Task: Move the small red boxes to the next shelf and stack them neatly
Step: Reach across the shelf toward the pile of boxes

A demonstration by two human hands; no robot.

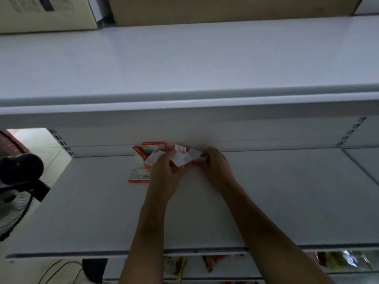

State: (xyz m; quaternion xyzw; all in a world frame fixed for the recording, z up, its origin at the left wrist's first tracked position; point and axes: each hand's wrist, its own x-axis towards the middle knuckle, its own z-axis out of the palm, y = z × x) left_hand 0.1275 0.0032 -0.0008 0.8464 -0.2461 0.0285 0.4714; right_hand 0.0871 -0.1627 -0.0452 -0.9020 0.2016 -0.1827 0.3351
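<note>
1. Both hands are reaching to the back of a white shelf point(266, 191), where the small red boxes point(152, 154) are lying in a loose cluster against the rear panel.
2. The left hand point(164, 177) is gripping a red and white box point(181, 158) between thumb and fingers, tilting it up off the shelf surface.
3. The right hand point(217, 167) is curling its fingers around another box point(195, 155), which is touching the one that the left hand is holding; the picture is blurred here, so the exact grip is hard to read.
4. Just left of the left hand, 1 box point(139, 175) is lying flat with its label facing up, apart from the rest.
5. Beyond the left hand, several more boxes are leaning on each other at odd angles, 1 of them point(153, 144) standing along the back panel.
6. Above both hands, a second white shelf point(184, 64) is jutting forward, with a large cardboard carton point(225, 9) sitting at its back.
7. Far left of the hands, a dark fan point(20, 169) is standing on the floor beside the shelving.
8. Below the forearms, packaged goods point(344, 261) are showing on a lower shelf.
</note>
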